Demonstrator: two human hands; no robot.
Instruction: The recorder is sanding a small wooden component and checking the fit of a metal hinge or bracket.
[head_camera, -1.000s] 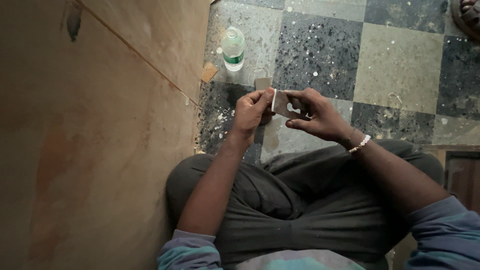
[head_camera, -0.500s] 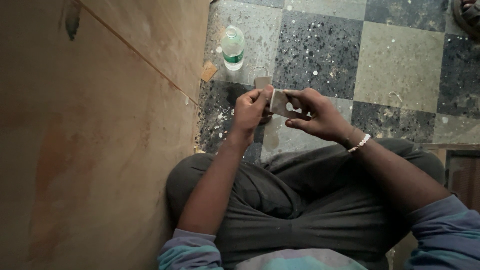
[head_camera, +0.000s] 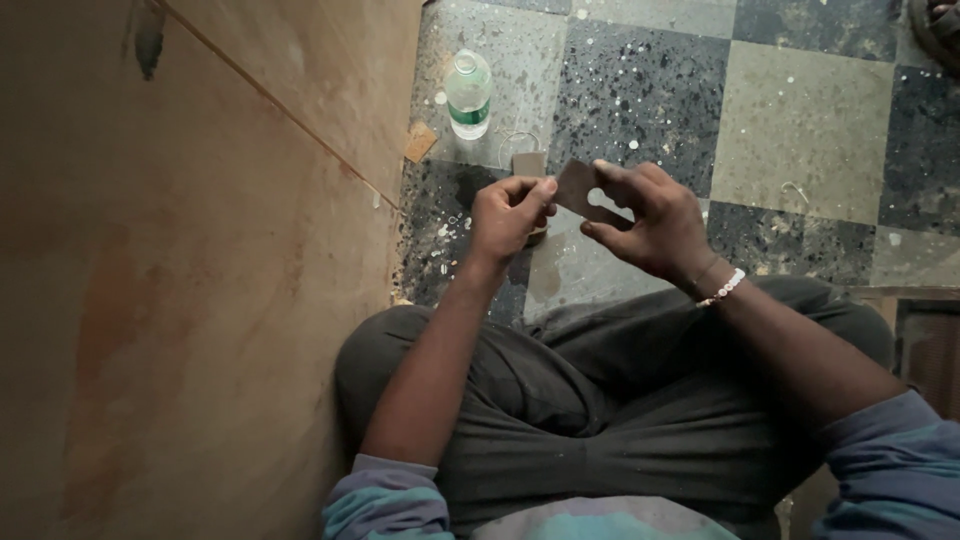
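Fingers (head_camera: 600, 175) of the right hand (head_camera: 650, 220) are closed on one small flat grey piece (head_camera: 577, 187), which is pinched at its 3 o'clock side between thumb and fingertips. The left hand (head_camera: 508, 215) is curled nearly shut, and its fingertips are met with the 9 o'clock edge of the same piece. So the piece is held by two hands, up in the air above the floor (head_camera: 800, 130) and just past the knees.

One big brown wooden board (head_camera: 200, 250) is seen at 9 o'clock of the hands. Its long edge is run from 12 o'clock down toward 6 o'clock, close beside the left arm, so little room is left on that side. Open floor is found from 12 o'clock to 3 o'clock, with light and dark squares dotted with white paint.

One plastic bottle (head_camera: 467, 92) is lain on the floor at 11 o'clock, near the board's edge. One small tan scrap (head_camera: 420, 141) is lain just beside the bottle. One small grey block (head_camera: 528, 163) is set on the floor right behind the left hand. One white bead bracelet (head_camera: 722, 288) is worn on the right wrist. Dark trousers (head_camera: 600, 400) are seen at 6 o'clock.
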